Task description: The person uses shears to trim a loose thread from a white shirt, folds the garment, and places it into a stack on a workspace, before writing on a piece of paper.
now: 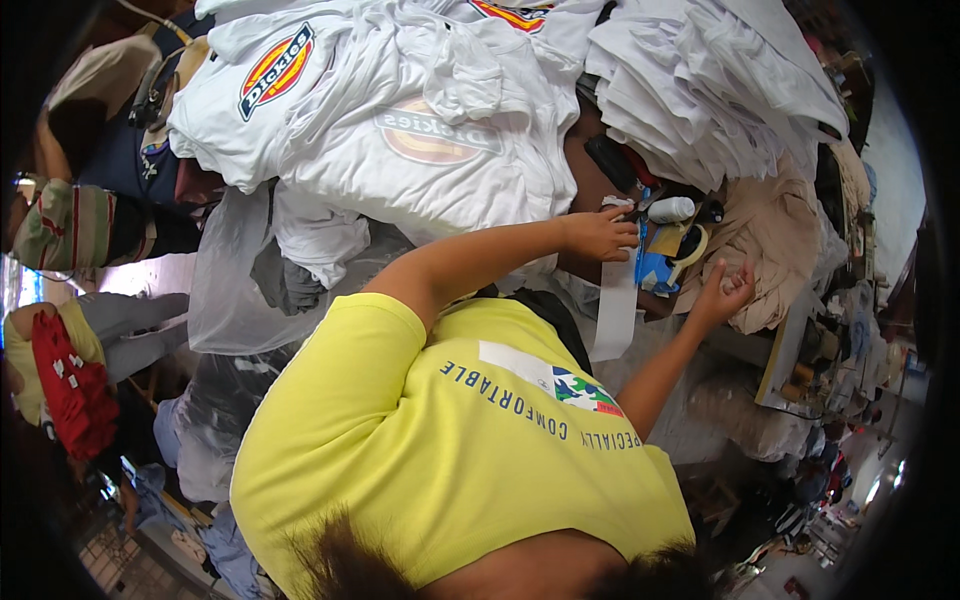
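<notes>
My left hand (601,236) is at the table's near edge, its fingers over a long white paper strip (615,318) and seemingly gripping it. The strip hangs down toward my body. To the right, my right hand (725,294) is raised with its palm up and its fingers loosely curled apart, and nothing shows in it. Between the hands are a blue tape dispenser (655,272) and a roll of tape (690,247). Just beyond them lies a white cylindrical spool or bottle (671,210).
White printed T-shirts (440,175) spread across the table ahead, with a stack of white shirts (700,85) at the far right. Beige cloth (775,235) is heaped beside my right hand. A clear plastic bag (235,300) hangs at the left, where other people stand.
</notes>
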Demonstrator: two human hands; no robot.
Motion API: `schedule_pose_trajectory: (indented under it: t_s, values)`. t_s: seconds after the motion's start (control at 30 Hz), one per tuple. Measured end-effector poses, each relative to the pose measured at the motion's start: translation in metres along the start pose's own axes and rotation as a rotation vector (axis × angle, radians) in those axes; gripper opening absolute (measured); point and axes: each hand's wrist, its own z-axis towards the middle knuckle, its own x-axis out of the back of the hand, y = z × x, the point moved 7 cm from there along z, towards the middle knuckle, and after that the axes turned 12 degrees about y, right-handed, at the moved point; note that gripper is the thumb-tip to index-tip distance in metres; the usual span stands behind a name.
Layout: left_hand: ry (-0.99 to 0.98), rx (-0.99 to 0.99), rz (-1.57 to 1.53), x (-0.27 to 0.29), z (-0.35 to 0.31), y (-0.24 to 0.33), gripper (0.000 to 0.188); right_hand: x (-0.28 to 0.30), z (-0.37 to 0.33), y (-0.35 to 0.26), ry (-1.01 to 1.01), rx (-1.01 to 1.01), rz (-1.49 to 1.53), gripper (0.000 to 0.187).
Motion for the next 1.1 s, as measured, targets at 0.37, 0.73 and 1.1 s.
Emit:
schedule_pose_trajectory:
  t_s: [0.37,0.73,1.1]
  values:
    - [0.366,0.913,0.404,0.198,-0.226,-0.072,0.019,-0.114,-0.15,-0.124,-0.752,0.16,0.334,0.011]
    - [0.17,1.153,0.664,0.254,-0.343,-0.096,0.049,-0.371,-0.154,-0.164,-0.939,0.68,0.355,0.039]
    - [0.281,1.234,0.254,0.348,-0.349,-0.106,0.067,-0.33,-0.124,-0.214,-0.709,0.129,0.196,0.049]
